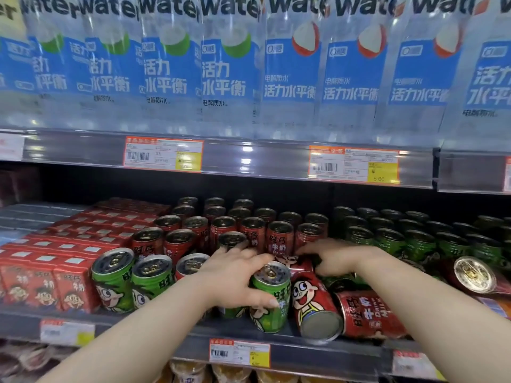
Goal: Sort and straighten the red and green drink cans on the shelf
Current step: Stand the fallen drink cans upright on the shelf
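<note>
One green can (pixel 272 297) stands at the front edge of the shelf (pixel 359 352), clasped from above by the left hand (pixel 235 275). Just right of this grip lies a toppled red can (pixel 318 308), so the lift should probably go straight up before moving toward the green rows (pixel 414 241). The right hand (pixel 334 258) covers further cans; whether it grasps one is hidden.
</note>
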Demonstrator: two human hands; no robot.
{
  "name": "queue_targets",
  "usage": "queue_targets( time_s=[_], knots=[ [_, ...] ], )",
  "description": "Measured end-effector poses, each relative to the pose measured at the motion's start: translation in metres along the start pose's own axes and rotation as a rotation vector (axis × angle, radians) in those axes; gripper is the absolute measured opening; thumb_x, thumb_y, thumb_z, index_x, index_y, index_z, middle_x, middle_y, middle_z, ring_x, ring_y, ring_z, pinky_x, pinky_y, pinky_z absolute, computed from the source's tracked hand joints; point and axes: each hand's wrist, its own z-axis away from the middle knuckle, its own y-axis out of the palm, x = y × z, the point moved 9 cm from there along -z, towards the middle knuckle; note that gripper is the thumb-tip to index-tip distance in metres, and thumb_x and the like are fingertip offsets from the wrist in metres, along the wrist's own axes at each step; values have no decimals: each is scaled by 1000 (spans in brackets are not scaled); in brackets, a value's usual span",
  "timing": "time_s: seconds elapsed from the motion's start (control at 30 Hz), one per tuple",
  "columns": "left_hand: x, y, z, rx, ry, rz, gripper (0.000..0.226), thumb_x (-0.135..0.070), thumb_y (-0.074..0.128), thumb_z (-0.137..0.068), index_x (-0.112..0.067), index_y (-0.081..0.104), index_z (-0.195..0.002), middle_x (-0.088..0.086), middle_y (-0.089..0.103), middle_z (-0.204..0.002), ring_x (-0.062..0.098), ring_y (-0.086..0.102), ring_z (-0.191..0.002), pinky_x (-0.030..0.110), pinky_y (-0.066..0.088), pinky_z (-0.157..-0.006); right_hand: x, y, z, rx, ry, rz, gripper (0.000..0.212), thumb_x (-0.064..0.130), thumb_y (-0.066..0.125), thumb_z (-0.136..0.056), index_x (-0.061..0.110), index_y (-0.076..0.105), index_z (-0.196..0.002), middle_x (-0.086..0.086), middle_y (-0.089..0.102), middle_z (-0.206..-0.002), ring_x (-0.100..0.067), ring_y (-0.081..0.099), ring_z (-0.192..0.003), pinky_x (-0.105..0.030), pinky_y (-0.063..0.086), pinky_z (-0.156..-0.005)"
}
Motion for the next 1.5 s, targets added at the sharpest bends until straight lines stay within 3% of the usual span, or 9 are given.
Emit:
queue_targets(
  time_s=[0.33, 0.57, 0.73, 0.83, 1.0, 1.17, 1.23, 1.3, 1.5],
  knots=[
    [-1, -1, -1, -18, 25, 4, 88, -72, 47, -75, -34, 13, -146, -2, 21, -154, 23, 11, -143, 46, 9, -114, 19, 9, -23, 147, 47, -126, 63, 44, 63, -75, 29, 45, -134, 0, 48, -140, -20, 47, -124, -35, 39, -104],
    [1, 0, -2, -24, 42, 29, 89, -74, 47, -74, -34, 13, -146, -4, 22, -154, 22, 11, -143, 47, 6, -114, 22, 15, -29, 24, 114, -175, 68, 50, 65, -78, 22, 42, -136, -4, 46, -141, -21, 47, -125, -28, 39, -99],
    [1, 0, -3, -24, 59, 24, 89, -75, 45, -74, -35, 11, -146, -4, 22, -154, 23, 10, -143, 48, 8, -114, 19, 15, -30, 20, 161, -184, 81, 46, 74, -67, 26, 38, -137, -3, 47, -139, -21, 50, -122, -29, 43, -96],
    [1, 1, -4, -28, 67, 24, 90, -75, 45, -73, -35, 11, -146, -3, 22, -153, 23, 10, -143, 48, 9, -113, 20, -6, -28, -116, 139, -189, 82, 42, 75, -62, 29, 37, -133, -2, 46, -138, -21, 50, -120, -26, 44, -92],
    [2, 1, -5, -47, 79, 27, 91, -77, 45, -72, -35, 12, -146, -3, 23, -153, 23, 11, -143, 47, 11, -113, 38, -17, -24, -173, 29, -132, 78, 29, 74, -70, 26, 33, -137, -4, 39, -142, -21, 44, -126, -25, 40, -96],
    [3, 2, -5, -52, 74, 29, 95, -78, 44, -71, -36, 5, -146, -2, 16, -156, 24, 7, -144, 46, 11, -114, 24, -24, -3, -243, 40, -395, 62, 31, 72, -77, 24, 45, -132, -1, 49, -136, -17, 49, -121, -25, 39, -100],
    [3, 2, -6, -45, 59, 33, 98, -79, 44, -69, -36, 2, -147, -2, 12, -157, 23, 5, -144, 46, 9, -114, 10, -24, 13, -196, 124, -239, 50, 46, 64, -81, 20, 55, -123, -2, 57, -127, -19, 55, -112, -25, 44, -92],
    [1, 1, -7, -31, 40, 54, 103, -80, 47, -67, -34, 0, -147, -1, 6, -158, 24, 3, -145, 47, 5, -115, 6, -10, 28, -33, 169, -81, 59, 62, 55, -80, 20, 57, -122, -2, 58, -126, -21, 55, -113, -25, 43, -91],
    [-26, -4, -16, -5, 122, 92, 112, -75, 56, -65, -28, -3, -148, -2, -1, -158, 23, -3, -145, 49, -2, -116, 22, 16, 43, 67, 125, 56, 85, 71, 50, -76, 23, 32, -143, -6, 37, -148, -25, 37, -134, -35, 34, -108]
  ],
)
